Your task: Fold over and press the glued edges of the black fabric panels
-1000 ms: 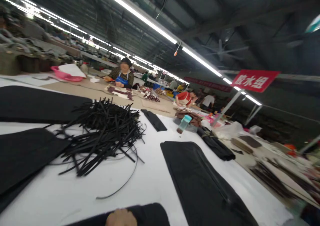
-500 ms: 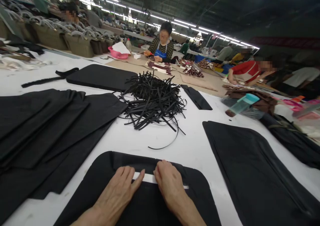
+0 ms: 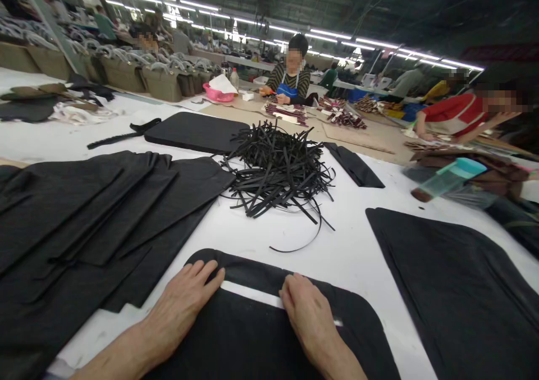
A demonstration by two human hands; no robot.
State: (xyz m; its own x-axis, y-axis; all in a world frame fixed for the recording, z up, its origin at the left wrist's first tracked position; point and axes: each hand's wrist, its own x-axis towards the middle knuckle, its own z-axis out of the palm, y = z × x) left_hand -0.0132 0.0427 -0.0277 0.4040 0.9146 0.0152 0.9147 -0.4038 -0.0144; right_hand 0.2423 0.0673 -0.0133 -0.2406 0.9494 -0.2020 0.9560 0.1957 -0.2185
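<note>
Left hand (image 3: pixel 181 304) and right hand (image 3: pixel 309 318) press flat — white strip (image 3: pixel 252 293) between them.

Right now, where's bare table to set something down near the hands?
Bare white table runs between the strip pile and the black panel under the left hand and right hand; one loose strip curls into it. A second gap lies between that pile and the right panel. Left side is crowded with overlapping panels.
</note>
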